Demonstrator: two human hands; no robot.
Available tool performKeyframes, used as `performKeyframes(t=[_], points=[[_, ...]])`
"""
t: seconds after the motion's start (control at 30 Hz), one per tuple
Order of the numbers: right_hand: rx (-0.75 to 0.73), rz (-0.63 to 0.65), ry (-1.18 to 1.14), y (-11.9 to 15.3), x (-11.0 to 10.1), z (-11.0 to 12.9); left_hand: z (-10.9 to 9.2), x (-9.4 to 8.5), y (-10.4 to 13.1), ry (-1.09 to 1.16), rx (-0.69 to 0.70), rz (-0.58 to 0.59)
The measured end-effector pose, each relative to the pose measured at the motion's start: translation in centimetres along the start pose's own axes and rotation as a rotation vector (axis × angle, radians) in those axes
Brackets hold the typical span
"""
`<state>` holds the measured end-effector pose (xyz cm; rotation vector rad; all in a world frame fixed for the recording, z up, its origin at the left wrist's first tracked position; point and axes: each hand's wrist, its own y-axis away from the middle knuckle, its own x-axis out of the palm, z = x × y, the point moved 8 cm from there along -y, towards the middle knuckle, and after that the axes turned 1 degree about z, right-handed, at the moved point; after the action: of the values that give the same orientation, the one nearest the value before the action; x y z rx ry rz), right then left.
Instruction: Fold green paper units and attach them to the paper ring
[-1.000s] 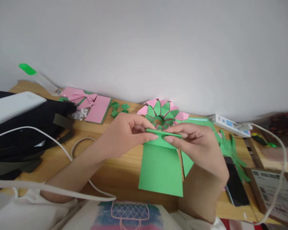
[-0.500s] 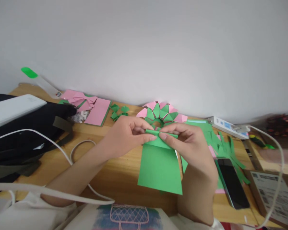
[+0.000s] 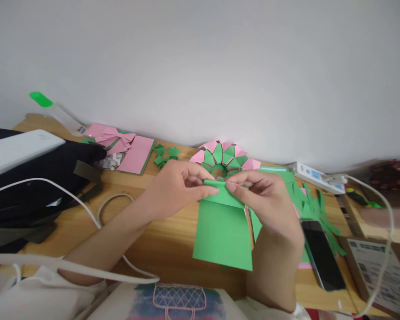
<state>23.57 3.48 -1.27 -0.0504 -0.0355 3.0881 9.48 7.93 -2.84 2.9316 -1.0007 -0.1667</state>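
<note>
A sheet of green paper (image 3: 223,235) hangs from both hands above the wooden table, its upper part folded over in a band. My left hand (image 3: 176,189) pinches the folded top edge near its left end, thumb in front. Close beside it, my right hand (image 3: 265,195) pinches the same edge farther right, thumb also in front. Just behind the fingers lies a ring of folded pink and green paper pieces (image 3: 222,154), partly covered by the hands.
Pink paper (image 3: 138,155) and small green folded pieces (image 3: 165,155) lie at the back left. A black bag (image 3: 43,178) carries a white power bank (image 3: 23,151). Green strips (image 3: 315,209), a phone (image 3: 323,255) and a power strip (image 3: 315,175) are at right. White cables (image 3: 103,278) cross the foreground.
The right hand has shifted slightly right along the folded edge, widening the gap between the thumbs. The left hand stays nearly in place, and the hanging sheet has turned a little.
</note>
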Motion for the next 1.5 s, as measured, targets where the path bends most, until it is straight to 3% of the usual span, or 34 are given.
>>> performKeyframes(t=[0.2, 0.47, 0.73, 0.87, 1.03, 1.2, 1.37, 1.5], points=[[0.019, -0.009, -0.023, -0.1, -0.1, -0.4, -0.1, -0.1, -0.1, -0.007, -0.005, -0.014], [-0.073, 0.02, 0.036, -0.1, 0.0, 0.1, 0.4, 0.2, -0.2, -0.061, 0.001, 0.029], [-0.171, 0.027, 0.239, 0.3, 0.6, 1.0, -1.9, 0.5, 0.2, -0.266, 0.152, -0.017], [-0.203, 0.002, 0.33, 1.0, 0.8, 1.9, -2.4, 0.6, 0.6, -0.258, 0.182, -0.009], [-0.212, -0.025, 0.31, 1.8, 0.0, 2.5, -2.0, -0.8, 1.2, -0.168, 0.136, 0.02], [-0.201, -0.076, 0.288, 1.8, -1.0, 2.7, -2.3, -3.3, 1.7, -0.071, 0.163, -0.164], [-0.228, -0.038, 0.302, 1.7, 0.2, 2.7, -2.6, -0.3, 1.3, -0.188, 0.183, -0.053], [-0.238, -0.057, 0.327, 1.9, 0.3, 2.8, -3.7, 0.7, 1.4, -0.337, 0.274, -0.068]])
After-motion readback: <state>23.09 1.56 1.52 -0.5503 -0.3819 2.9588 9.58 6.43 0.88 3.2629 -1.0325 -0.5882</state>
